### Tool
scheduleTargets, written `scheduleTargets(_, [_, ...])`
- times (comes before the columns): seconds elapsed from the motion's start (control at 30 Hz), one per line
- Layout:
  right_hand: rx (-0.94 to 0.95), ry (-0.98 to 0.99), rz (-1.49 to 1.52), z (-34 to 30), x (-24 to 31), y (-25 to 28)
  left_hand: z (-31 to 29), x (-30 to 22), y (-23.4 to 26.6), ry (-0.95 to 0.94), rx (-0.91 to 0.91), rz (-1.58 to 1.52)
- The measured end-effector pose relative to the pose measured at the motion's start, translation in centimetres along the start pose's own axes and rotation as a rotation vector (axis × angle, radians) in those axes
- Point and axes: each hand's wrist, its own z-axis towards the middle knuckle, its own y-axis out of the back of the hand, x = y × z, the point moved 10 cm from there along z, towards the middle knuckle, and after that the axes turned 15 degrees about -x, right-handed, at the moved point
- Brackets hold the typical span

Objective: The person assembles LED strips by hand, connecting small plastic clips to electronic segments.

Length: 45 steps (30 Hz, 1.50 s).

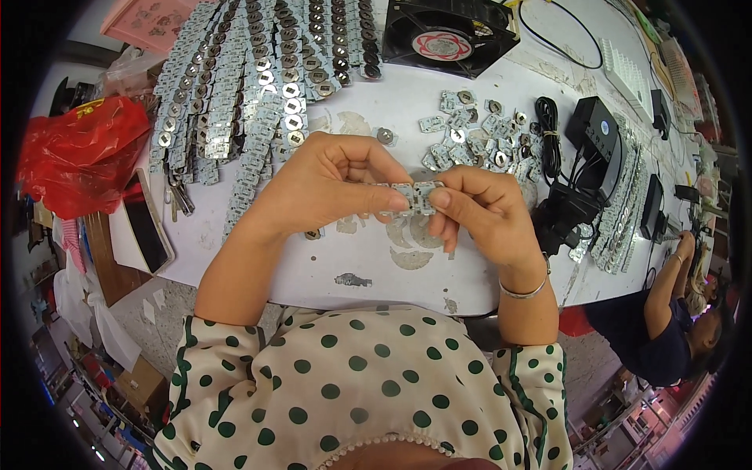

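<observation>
A small pale circuit board piece [413, 199] is held over the middle of the white table. My left hand [333, 184] pinches its left end between thumb and fingers. At its right end, the thumb and forefinger of my right hand [487, 211] close on it, the other fingers curled below. Whether it is one board or two joined ones I cannot tell. Beyond my right hand lies a loose heap of small boards [489, 141] with round metal parts. Long strips of similar boards [258, 70] spread over the table's far left, one reaching down beside my left forearm.
A black fan [450, 35] stands at the back. To the right are a black power adapter [595, 129], coiled cable [548, 133] and more board strips [619, 211]. At left sit a red plastic bag [86, 157] and a phone [147, 219]. Another person [666, 313] works at far right.
</observation>
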Motion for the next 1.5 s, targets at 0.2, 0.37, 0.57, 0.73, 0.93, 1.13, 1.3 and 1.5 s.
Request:
scheduleTargets(0.2, [-0.019, -0.068, 0.339, 0.4, 0.0, 0.1, -0.4, -3.3, -0.2, -0.533, -0.188, 0.159])
scheduleTargets(0.37, [-0.289, 0.219, -0.073, 0.4, 0.9, 1.8, -1.7, -5.1, -0.7, -0.827, -0.323, 0.468])
scheduleTargets(0.57, [-0.292, 0.146, -0.001, 0.5, 0.8, 1.8, -2.2, -5.4, -1.1, -0.925, -0.396, 0.561])
scheduleTargets(0.73, [-0.296, 0.097, 0.075, 0.4, 0.5, 1.4, -2.4, -5.6, -0.8, -0.963, -0.406, 0.540])
scheduleTargets(0.93, [-0.354, 0.146, -0.017, 0.4, 0.9, 2.4, -2.3, -5.0, -1.7, -0.965, -0.315, 0.605])
scheduleTargets(1.13, [-0.511, 0.524, -0.541, 0.2, 4.2, 4.3, 0.1, -2.3, -0.3, -0.569, -0.253, 0.388])
scheduleTargets(1.3, [-0.253, 0.334, -0.260, 0.4, 2.4, 2.7, 0.8, -0.8, 0.1, -0.317, -0.181, 0.162])
scheduleTargets(1.5, [-0.082, 0.069, -0.127, 0.1, 0.9, 1.0, 0.9, 0.6, -0.4, -0.076, -0.087, -0.076])
